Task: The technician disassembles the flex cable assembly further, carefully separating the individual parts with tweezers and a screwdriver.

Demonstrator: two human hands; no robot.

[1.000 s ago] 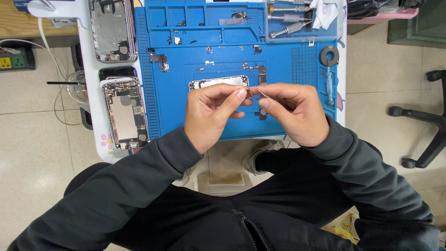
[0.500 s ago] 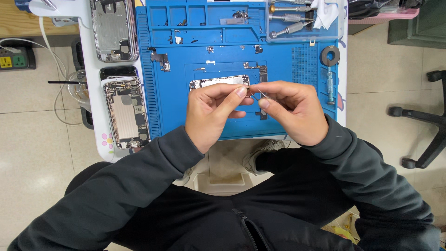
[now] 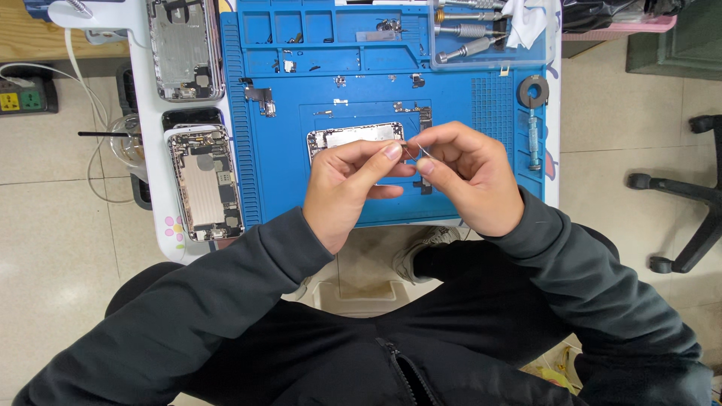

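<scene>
Two hands are meeting over the middle of the blue silicone work mat (image 3: 301, 188), and we are pinching a tiny thin part (image 3: 410, 153) between them; it is too small for its shape to be told, though it is looking dark and wiry. Our left hand (image 3: 350, 188) is closing thumb and forefinger on its left end, and our right hand (image 3: 470, 177) is closing its fingertips on the right end, the remaining fingers curled in. The part is hanging just above the mat, right beside the opened phone shell (image 3: 350, 137), a flat silvery rectangle with rounded corners that is lying partly under our left fingers.

Around it, small metal brackets and screws (image 3: 259, 96) are lying scattered over the ribbed mat and in its moulded compartments at the far edge. Far right, a clear tray is holding metal-handled screwdrivers (image 3: 466, 49) and a crumpled white cloth (image 3: 526, 21). A dark ring-shaped roll (image 3: 532, 90) and a slim blue-handled tool (image 3: 533, 139) are resting on the mat's right margin. To the left, on the white table (image 3: 162, 225), two more stripped phones are lying: one with exposed boards (image 3: 204, 183), near, and a bare grey metal housing (image 3: 184, 49), farther off. Dark soft sleeves are covering both our arms.
</scene>
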